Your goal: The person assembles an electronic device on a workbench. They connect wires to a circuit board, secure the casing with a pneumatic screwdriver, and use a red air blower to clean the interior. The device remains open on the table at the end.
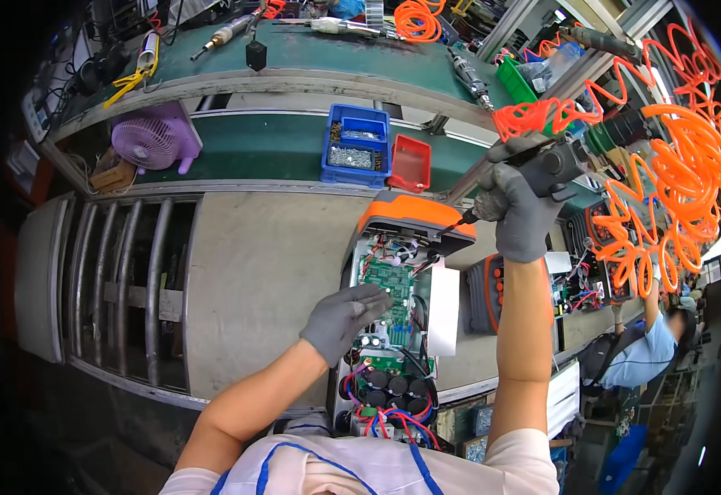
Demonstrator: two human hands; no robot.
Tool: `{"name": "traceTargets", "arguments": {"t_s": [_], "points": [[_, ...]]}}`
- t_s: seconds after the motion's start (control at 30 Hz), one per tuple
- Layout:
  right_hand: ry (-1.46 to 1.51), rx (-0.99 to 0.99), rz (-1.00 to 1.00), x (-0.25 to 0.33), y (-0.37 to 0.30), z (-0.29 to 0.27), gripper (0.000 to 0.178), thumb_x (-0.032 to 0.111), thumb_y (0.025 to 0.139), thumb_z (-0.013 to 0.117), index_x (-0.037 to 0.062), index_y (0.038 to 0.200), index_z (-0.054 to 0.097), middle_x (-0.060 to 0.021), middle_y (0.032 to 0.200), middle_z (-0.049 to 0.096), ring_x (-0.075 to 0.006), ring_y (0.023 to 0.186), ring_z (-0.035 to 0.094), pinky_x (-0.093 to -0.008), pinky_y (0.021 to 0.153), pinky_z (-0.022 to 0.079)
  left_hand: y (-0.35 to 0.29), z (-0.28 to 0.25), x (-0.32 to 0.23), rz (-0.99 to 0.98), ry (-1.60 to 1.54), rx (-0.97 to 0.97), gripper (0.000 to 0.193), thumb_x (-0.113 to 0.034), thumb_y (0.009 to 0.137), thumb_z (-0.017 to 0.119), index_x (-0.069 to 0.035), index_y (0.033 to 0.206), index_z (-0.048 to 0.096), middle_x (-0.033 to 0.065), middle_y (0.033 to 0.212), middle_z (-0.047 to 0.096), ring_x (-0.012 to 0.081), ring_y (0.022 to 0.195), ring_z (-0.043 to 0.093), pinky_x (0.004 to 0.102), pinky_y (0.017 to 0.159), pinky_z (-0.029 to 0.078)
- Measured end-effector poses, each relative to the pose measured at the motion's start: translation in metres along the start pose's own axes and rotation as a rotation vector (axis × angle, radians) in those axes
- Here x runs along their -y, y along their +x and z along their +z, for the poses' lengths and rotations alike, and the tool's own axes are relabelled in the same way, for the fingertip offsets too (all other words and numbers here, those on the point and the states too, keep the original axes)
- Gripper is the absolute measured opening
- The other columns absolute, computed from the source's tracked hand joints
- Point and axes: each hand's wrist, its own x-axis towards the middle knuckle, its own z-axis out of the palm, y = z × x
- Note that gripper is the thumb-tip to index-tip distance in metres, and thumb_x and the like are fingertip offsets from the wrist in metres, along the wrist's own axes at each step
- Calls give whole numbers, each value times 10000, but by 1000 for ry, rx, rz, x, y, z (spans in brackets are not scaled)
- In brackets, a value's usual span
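Observation:
My right hand, in a grey glove, is wrapped round a dark power screwdriver. Its bit points down and left at the orange-and-black end panel of an opened device. Whether the tip touches a screw there is too small to tell. Over the device's green circuit board lies my left hand, also gloved in grey, fingers stretched out to the right and covering part of the board. Nearer to me in the same device sit black round capacitors with red and blue wires. A white sheet hangs along its right side.
Beyond the bench stand a blue screw bin, a red tray and a purple fan. Orange coiled hoses hang at right. Another orange-and-black device sits close by. Metal rollers lie left; a co-worker is far right.

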Motion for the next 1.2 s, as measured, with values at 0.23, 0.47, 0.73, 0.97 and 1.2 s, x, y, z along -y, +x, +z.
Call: {"name": "traceTargets", "arguments": {"t_s": [0.23, 0.47, 0.73, 0.97, 1.2], "points": [[38, 21, 44, 2, 1, 0, 334, -34, 733, 590, -14, 1061, 531, -116, 859, 626, -114, 560, 549, -229, 445, 417, -13, -2, -2, -23, 39, -108, 450, 16, 829, 418, 129, 1259, 350, 286, 1231, 469, 355, 1182, 475, 362, 1035, 398], [39, 86, 108, -5, 2, -4, 286, -29, 727, 601, -6, 1010, 565, -74, 843, 632, -90, 571, 546, -217, 465, 421, -20, -13, 4, 34, -63, -124, 466, 61, 760, 374, 139, 1219, 371, 270, 1165, 510, 324, 1129, 518, 312, 953, 481], [-39, 167, 53, -10, 6, 3, 327, -33, 703, 589, -11, 1026, 544, -123, 854, 619, -152, 603, 585, -254, 483, 454, -36, -12, 11, 10, 12, -126, 418, 47, 808, 351, 153, 1212, 371, 270, 1160, 520, 307, 1096, 551, 285, 931, 504], [34, 234, 201, -3, 5, 0, 288, -10, 694, 639, -9, 978, 591, -57, 733, 625, -90, 516, 542, -238, 417, 408, -51, -20, 17, 59, -13, -152, 407, 33, 815, 371, 162, 1201, 371, 281, 1148, 518, 307, 1060, 569, 280, 885, 530], [-11, 193, 155, -11, 4, 0, 249, 6, 697, 648, -1, 942, 606, -55, 712, 617, -89, 522, 540, -235, 438, 412, -53, -36, 28, 83, -57, -169, 409, 77, 763, 333, 164, 1158, 396, 272, 1128, 500, 341, 1126, 506, 364, 988, 441]]}}
